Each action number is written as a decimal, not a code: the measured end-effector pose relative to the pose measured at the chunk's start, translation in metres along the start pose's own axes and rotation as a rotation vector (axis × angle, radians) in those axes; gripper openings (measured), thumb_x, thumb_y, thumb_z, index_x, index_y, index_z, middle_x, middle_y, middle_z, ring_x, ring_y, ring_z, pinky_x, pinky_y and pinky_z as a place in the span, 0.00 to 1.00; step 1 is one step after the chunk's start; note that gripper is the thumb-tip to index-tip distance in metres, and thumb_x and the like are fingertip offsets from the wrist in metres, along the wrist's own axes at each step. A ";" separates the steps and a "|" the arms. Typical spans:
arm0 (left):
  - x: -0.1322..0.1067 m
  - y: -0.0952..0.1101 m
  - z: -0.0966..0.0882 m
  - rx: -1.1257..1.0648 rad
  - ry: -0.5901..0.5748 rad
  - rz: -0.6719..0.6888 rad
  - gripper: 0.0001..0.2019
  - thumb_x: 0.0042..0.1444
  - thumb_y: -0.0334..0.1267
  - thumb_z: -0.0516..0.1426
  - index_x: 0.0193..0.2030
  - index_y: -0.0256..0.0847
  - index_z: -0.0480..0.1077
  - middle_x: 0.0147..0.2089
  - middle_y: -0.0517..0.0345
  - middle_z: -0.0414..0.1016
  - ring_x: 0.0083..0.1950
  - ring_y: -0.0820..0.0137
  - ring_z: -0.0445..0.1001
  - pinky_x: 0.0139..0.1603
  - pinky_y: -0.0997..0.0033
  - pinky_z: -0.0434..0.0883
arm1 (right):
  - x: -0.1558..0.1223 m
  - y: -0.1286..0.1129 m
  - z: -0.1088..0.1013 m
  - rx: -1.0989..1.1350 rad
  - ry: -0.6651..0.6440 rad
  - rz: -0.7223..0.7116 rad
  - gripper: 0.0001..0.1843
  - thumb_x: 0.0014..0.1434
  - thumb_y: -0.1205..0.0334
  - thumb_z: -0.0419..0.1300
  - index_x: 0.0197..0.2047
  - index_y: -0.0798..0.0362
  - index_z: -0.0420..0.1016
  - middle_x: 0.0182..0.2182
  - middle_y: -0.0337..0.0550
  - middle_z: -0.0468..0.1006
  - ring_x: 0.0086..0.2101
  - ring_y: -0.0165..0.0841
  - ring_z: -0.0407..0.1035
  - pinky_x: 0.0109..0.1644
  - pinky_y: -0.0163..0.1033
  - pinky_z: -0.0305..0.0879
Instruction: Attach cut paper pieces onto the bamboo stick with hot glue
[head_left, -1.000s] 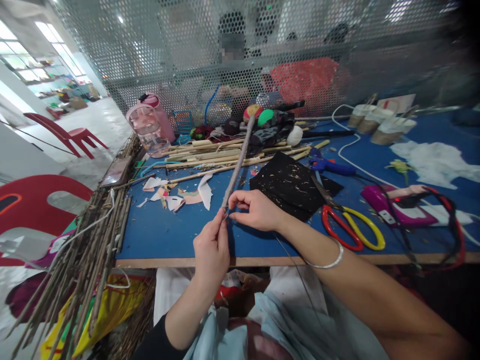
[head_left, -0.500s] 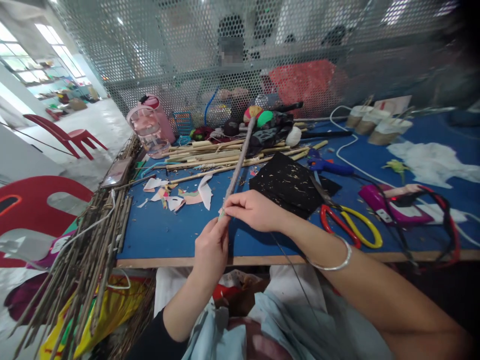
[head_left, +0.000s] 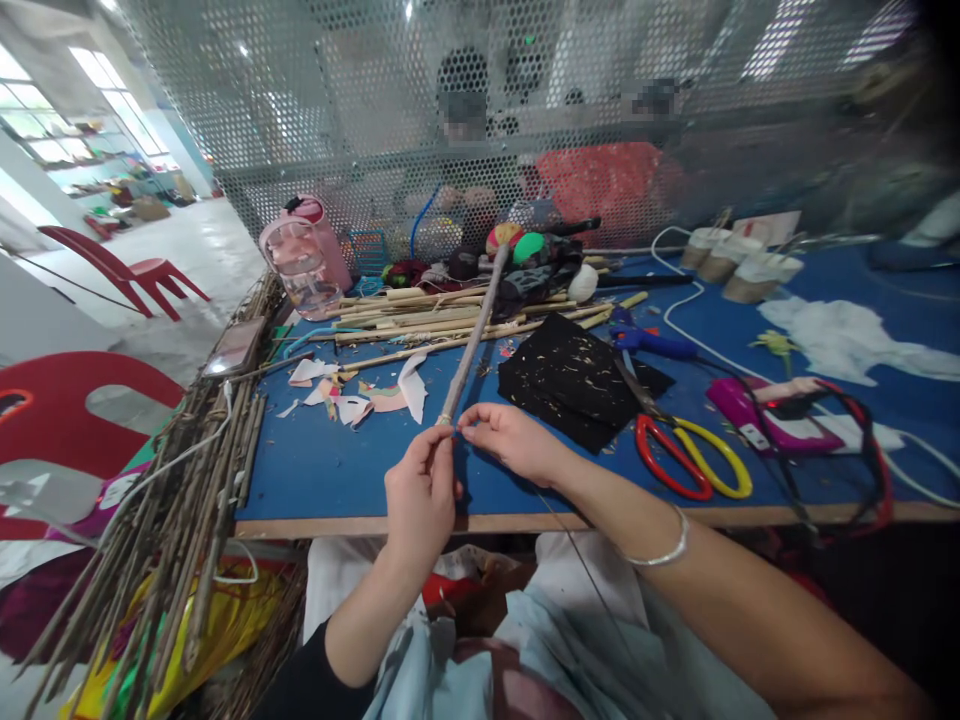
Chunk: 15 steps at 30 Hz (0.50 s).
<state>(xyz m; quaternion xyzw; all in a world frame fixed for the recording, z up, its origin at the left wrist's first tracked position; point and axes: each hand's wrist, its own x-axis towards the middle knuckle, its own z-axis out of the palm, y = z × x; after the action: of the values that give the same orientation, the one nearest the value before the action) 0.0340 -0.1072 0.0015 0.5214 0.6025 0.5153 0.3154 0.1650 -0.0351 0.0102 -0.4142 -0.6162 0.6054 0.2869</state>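
Note:
A long thin grey stick (head_left: 471,345) slants up and away from me over the blue table (head_left: 330,470). My left hand (head_left: 420,495) is closed round its near end. My right hand (head_left: 510,440) pinches at that same end with thumb and fingertips, just right of the left hand; what lies between those fingertips is too small to make out. A silver bangle (head_left: 660,545) sits on my right wrist.
Red-and-yellow scissors (head_left: 690,455), a black sheet (head_left: 577,375), paper scraps (head_left: 360,395), a heap of bamboo sticks (head_left: 435,315), a pink jug (head_left: 304,255) and a pink tool (head_left: 757,415) lie on the table. A bundle of twigs (head_left: 172,510) leans at the left edge. People sit behind the mesh screen (head_left: 525,120).
My right hand's pinch has shifted slightly along the stick's near end and come a little toward me. The left hand keeps its hold. The view has tilted a bit.

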 end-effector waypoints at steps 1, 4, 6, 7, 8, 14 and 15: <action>0.000 0.001 0.001 -0.058 0.004 -0.033 0.13 0.58 0.45 0.51 0.43 0.40 0.69 0.30 0.58 0.75 0.18 0.78 0.66 0.21 0.78 0.64 | 0.003 0.000 0.000 0.092 -0.056 0.067 0.07 0.54 0.61 0.56 0.36 0.55 0.67 0.13 0.26 0.54 0.15 0.22 0.45 0.18 0.29 0.40; 0.002 0.002 0.002 -0.242 0.017 -0.134 0.13 0.56 0.46 0.53 0.42 0.39 0.67 0.29 0.60 0.73 0.17 0.80 0.64 0.18 0.80 0.63 | 0.011 -0.003 -0.002 0.317 -0.250 0.223 0.14 0.52 0.62 0.58 0.43 0.52 0.65 0.14 0.25 0.57 0.13 0.20 0.38 0.15 0.28 0.32; 0.003 0.001 0.001 -0.387 0.034 -0.209 0.13 0.55 0.46 0.54 0.41 0.38 0.65 0.30 0.60 0.73 0.16 0.81 0.63 0.17 0.81 0.63 | 0.016 -0.004 -0.001 0.421 -0.322 0.258 0.19 0.50 0.64 0.60 0.47 0.50 0.65 0.17 0.27 0.62 0.13 0.19 0.38 0.15 0.28 0.30; 0.004 0.002 -0.001 -0.465 0.046 -0.252 0.14 0.54 0.45 0.55 0.42 0.38 0.65 0.32 0.58 0.74 0.16 0.82 0.63 0.17 0.82 0.63 | 0.018 -0.004 0.000 0.459 -0.335 0.256 0.21 0.49 0.65 0.60 0.47 0.50 0.65 0.17 0.27 0.62 0.13 0.18 0.38 0.15 0.27 0.30; 0.004 0.002 -0.002 -0.541 0.059 -0.295 0.14 0.54 0.45 0.55 0.42 0.38 0.64 0.33 0.57 0.74 0.17 0.83 0.63 0.17 0.83 0.62 | 0.020 -0.004 0.001 0.493 -0.344 0.252 0.21 0.48 0.66 0.61 0.47 0.50 0.65 0.16 0.26 0.60 0.13 0.18 0.38 0.15 0.27 0.30; 0.000 0.004 -0.015 -0.594 0.004 -0.446 0.19 0.54 0.45 0.54 0.50 0.40 0.57 0.35 0.55 0.75 0.19 0.79 0.68 0.17 0.81 0.65 | 0.020 -0.002 0.012 0.519 -0.312 0.279 0.16 0.48 0.65 0.61 0.42 0.51 0.65 0.11 0.22 0.50 0.12 0.19 0.36 0.14 0.27 0.29; -0.001 0.004 -0.017 -0.534 -0.024 -0.437 0.21 0.54 0.46 0.54 0.52 0.41 0.56 0.33 0.56 0.75 0.18 0.78 0.68 0.16 0.80 0.64 | 0.019 -0.002 0.013 0.508 -0.297 0.280 0.16 0.47 0.65 0.61 0.41 0.51 0.65 0.11 0.22 0.49 0.12 0.19 0.36 0.14 0.27 0.29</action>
<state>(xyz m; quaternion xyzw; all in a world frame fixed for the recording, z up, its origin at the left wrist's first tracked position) 0.0199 -0.1130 0.0097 0.2852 0.5402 0.5688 0.5507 0.1441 -0.0255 0.0083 -0.3172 -0.4175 0.8272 0.2022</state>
